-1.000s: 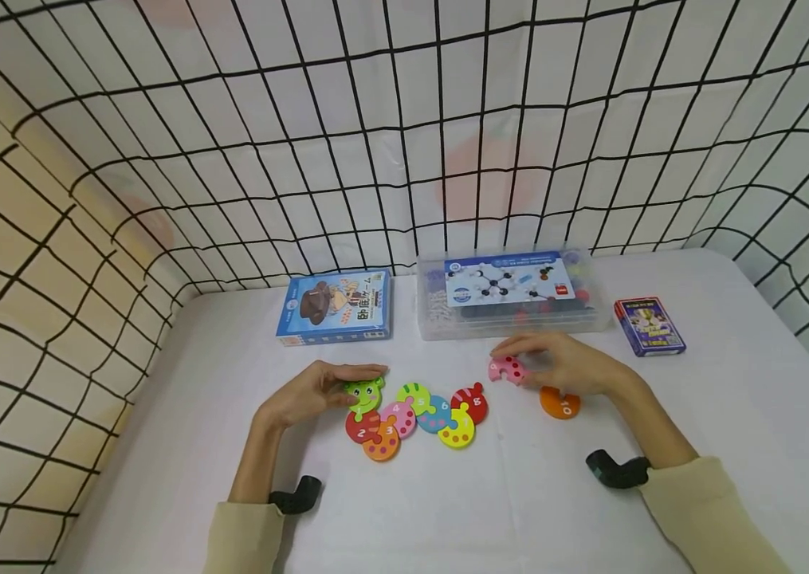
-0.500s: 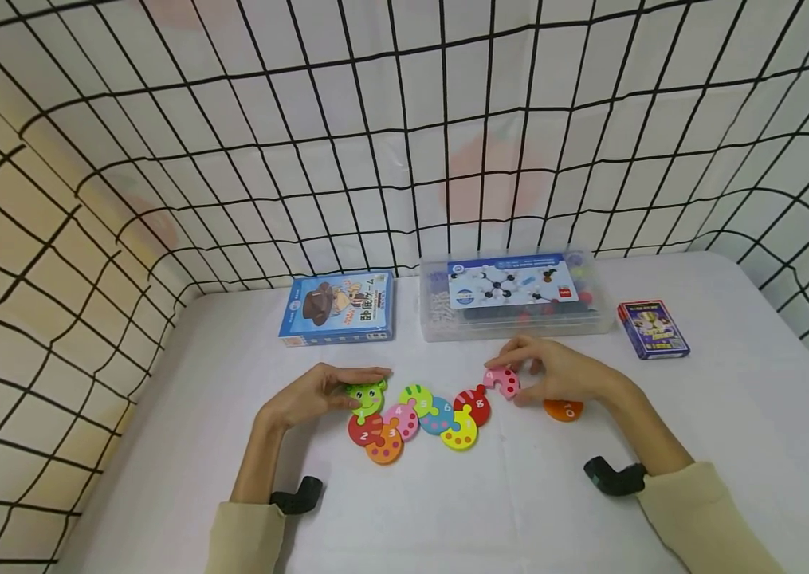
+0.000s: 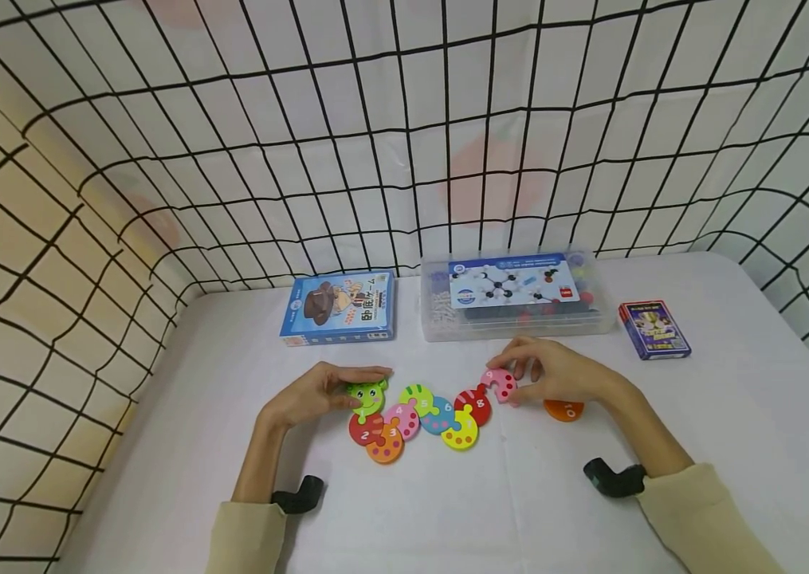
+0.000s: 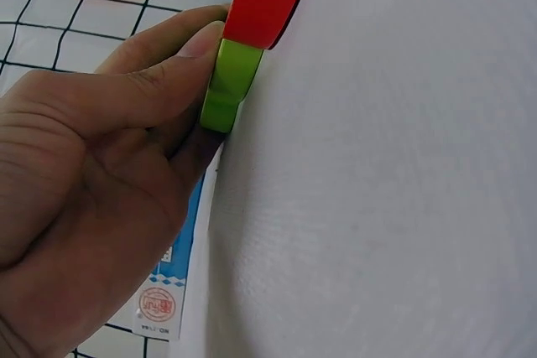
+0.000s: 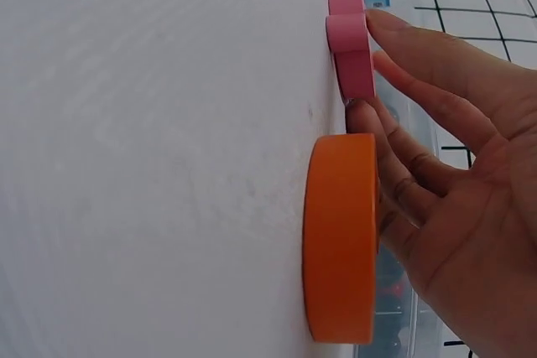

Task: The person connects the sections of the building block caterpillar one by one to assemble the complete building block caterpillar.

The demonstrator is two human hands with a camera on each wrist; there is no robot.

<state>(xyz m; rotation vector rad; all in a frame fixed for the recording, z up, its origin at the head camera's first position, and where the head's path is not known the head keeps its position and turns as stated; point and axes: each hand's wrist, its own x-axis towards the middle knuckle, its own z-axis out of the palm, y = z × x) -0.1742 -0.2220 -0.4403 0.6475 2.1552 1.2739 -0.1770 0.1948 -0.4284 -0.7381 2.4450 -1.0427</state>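
A row of numbered caterpillar puzzle pieces lies linked on the white table, ending at the red number 8 piece. At its left end, my left hand grips the green face piece between thumb and fingers; the left wrist view shows the green piece's edge against a red one. My right hand pinches the pink number 9 piece right beside the red 8; whether they interlock is unclear. Partly under the right hand lies the orange number 10 piece, apart from the row.
Behind the pieces stand a blue card-game box and a clear plastic case with a molecule-model label. A small purple card box lies at the right. Black wire mesh rises round the back and sides of the table.
My right hand has moved left with the pink number 9 piece, bringing it up to the red 8 and turning it slightly. The left hand stays on the green face piece.
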